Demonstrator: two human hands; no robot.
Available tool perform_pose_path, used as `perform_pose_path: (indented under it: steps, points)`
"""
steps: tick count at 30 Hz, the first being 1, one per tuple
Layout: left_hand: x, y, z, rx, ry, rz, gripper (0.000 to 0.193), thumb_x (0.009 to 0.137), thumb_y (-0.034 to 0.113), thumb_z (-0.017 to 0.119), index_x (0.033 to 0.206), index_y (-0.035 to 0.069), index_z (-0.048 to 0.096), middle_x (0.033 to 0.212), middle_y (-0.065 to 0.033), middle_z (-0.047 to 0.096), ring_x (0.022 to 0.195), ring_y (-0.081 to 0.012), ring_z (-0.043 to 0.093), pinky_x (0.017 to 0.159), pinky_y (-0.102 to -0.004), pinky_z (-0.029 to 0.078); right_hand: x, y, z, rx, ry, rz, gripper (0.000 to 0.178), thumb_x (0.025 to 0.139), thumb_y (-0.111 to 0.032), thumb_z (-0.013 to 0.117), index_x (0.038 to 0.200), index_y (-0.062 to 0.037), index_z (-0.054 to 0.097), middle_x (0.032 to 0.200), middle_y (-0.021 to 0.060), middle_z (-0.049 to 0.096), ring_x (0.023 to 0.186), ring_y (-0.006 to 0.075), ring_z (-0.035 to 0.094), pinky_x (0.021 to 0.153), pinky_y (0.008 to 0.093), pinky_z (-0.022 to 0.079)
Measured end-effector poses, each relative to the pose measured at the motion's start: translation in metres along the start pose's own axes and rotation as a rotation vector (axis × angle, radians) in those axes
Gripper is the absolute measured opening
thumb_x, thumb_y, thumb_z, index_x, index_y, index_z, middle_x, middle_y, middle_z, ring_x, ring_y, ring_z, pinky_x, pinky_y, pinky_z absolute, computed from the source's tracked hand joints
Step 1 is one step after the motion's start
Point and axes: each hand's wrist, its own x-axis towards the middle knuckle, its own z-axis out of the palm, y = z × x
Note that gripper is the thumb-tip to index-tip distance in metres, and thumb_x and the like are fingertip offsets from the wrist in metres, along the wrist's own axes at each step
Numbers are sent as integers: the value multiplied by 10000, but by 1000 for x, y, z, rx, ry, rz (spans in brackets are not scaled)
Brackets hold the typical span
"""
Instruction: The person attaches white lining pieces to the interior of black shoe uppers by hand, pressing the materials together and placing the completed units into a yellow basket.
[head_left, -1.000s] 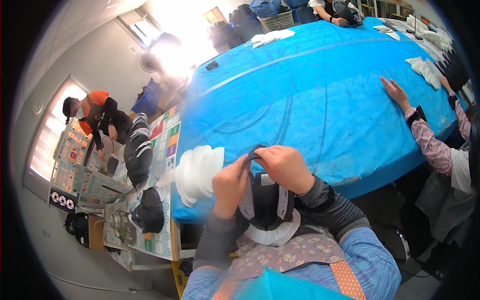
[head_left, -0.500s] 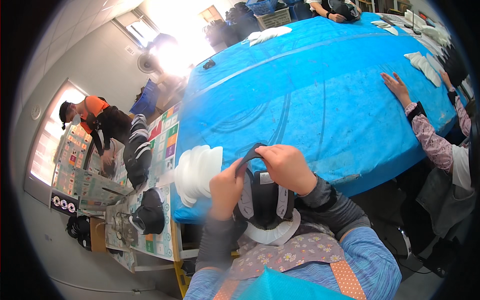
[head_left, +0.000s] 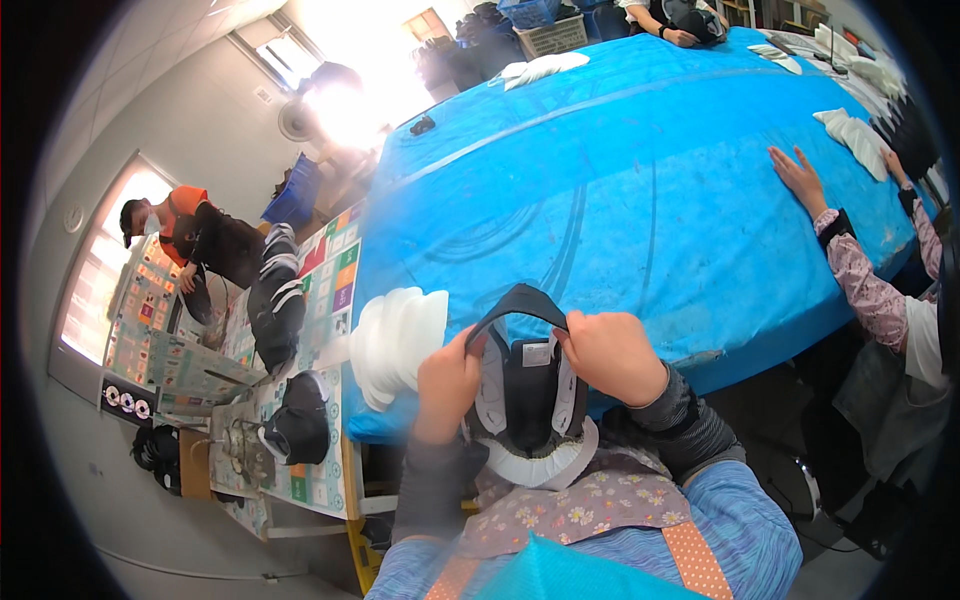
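A dark cap lies open-side up in front of my lap, its inside showing grey side panels and a small pale label. Along its near edge runs a white crescent-shaped brim piece. My left hand pinches the cap's dark rim at the left, and my right hand grips the same rim at the right. Between the two hands the rim arches away from me. Just left of my left hand sits a stack of white curved pads on the blue-covered table.
Across the table on the right, another person's hand rests on the cover near white pads. A person in orange stands at the left beside a patterned table with dark caps. Another worker's hands are at the far edge.
My right hand has moved right and down along the rim. The rim, folded and pinched before, now spreads into a wide arch. The person in orange has shifted their hands.
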Motion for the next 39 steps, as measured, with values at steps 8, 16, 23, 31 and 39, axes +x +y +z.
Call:
perform_pose_path:
  steps: [8,16,23,31,39]
  points:
    - [-13,36,23,-106,62,-97,364,1005,320,552,863,3,662,696,-256,613,660,-463,608,562,-506,435,-8,-41,19,-162,172,-16,200,865,-155,642,723,-72,528,548,112,567,505,282,610,491,391,469]
    - [-29,57,47,-457,103,-115,381,995,317,590,808,-9,655,685,-260,593,625,-451,590,538,-474,430,-7,-53,10,-298,180,-28,216,886,-151,628,731,-62,508,555,80,553,530,234,609,499,352,471]
    - [-21,60,42,-429,91,-98,370,999,319,572,831,0,653,677,-250,602,620,-442,592,543,-482,437,-7,-48,9,-279,189,16,232,921,-166,620,741,-59,520,558,87,574,525,255,631,477,371,481]
    - [-22,41,41,-351,100,-109,317,1001,304,561,906,20,664,704,-245,617,662,-455,609,568,-503,449,-12,-43,3,-150,171,68,239,940,-172,618,763,-34,538,569,140,590,522,323,616,485,410,477]
    - [-21,28,38,-312,175,-77,223,974,281,605,999,79,695,734,-228,633,704,-436,632,597,-491,482,-12,-41,-3,-198,113,25,231,943,-198,625,792,-39,553,579,152,593,539,341,623,491,431,476]
